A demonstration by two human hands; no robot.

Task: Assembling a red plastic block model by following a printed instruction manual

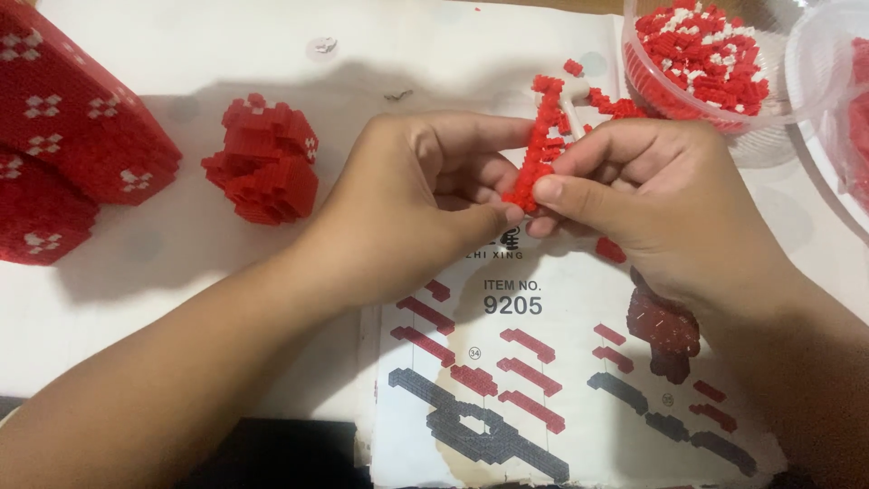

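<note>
red narrow strip of tiny plastic building bricks [541, 145] is pinched at its lower end between left hand [412, 204] and right hand [647, 195], fingertips closed on it, above the printed instruction sheet [561, 380]. it looks light, rigid but likely to snap apart; gripping low seems safest. fingers hide its base. beyond the sheet, a clear bowl of loose bricks [701, 54] is cut off.

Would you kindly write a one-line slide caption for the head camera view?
Both hands, left hand and right hand, pinch a red brick strip above the instruction sheet.
</note>
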